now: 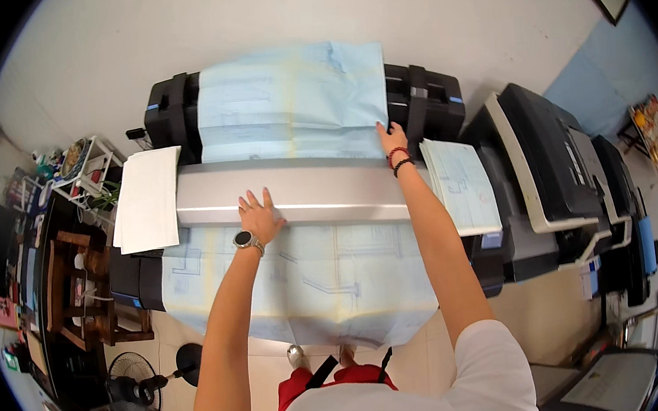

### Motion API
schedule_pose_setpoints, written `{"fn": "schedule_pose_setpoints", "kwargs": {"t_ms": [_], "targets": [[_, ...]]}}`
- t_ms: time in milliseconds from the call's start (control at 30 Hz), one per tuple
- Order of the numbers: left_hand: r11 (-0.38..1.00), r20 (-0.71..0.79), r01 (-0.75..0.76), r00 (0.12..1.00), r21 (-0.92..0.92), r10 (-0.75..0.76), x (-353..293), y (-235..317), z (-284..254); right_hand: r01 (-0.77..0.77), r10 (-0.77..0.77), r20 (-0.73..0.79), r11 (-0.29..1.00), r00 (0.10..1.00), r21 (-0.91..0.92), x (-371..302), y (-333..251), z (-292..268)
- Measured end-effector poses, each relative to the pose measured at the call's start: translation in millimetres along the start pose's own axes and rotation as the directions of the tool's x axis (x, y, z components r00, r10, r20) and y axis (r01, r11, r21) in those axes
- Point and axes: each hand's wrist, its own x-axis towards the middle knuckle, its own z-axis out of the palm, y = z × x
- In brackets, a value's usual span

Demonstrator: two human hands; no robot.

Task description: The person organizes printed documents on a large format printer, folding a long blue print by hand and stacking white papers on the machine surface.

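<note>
A large light-blue drawing sheet (289,107) with faint lines and a yellowish crease lies over the back of a black large-format printer (437,94). Wrinkles run across the sheet's right side. My right hand (392,139) touches its lower right edge, fingers apart; whether the thumb is under the paper I cannot see. My left hand (262,217) rests flat, fingers spread, on the printer's long grey cover (319,187). In front of the cover, more blue drawing paper (334,268) hangs toward my body, its printed lines showing.
White folded sheets (149,202) are stacked on the printer's left end, folded blue drawings (461,182) on its right. A black-and-white office copier (551,155) stands at right. A fan (133,383), wooden chair (78,290) and dark desk are at left.
</note>
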Motion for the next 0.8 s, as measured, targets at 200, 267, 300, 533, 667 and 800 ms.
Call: {"fn": "schedule_pose_setpoints", "kwargs": {"t_ms": [200, 267, 300, 533, 667, 800], "targets": [[1.000, 0.082, -0.011, 0.997, 0.005, 0.010, 1, -2, -5, 0.115, -0.125, -0.216, 0.992, 0.968, -0.057, 55, -5, 11], [1.000, 0.074, -0.014, 0.997, 0.014, 0.013, 1, -2, -5, 0.199, -0.198, -0.216, 0.980, 0.956, -0.016, 67, -26, 2], [0.999, 0.084, -0.017, 0.996, 0.029, 0.014, 1, -2, -5, 0.229, -0.214, -0.224, 0.972, 0.951, 0.043, 72, -39, -3], [0.998, 0.086, -0.018, 0.996, 0.062, 0.012, 1, -2, -2, 0.432, -0.410, -0.147, 0.883, 0.900, 0.184, 86, -176, -72], [0.997, 0.149, -0.017, 0.989, 0.082, 0.005, 3, -2, -7, 0.286, -0.336, 0.016, 0.824, 0.942, 0.490, 53, -250, -121], [1.000, 0.244, -0.018, 0.970, 0.008, 0.016, -3, 0, -25, 0.057, -0.256, 0.150, 0.652, 0.955, 0.756, 5, -291, -173]]}}
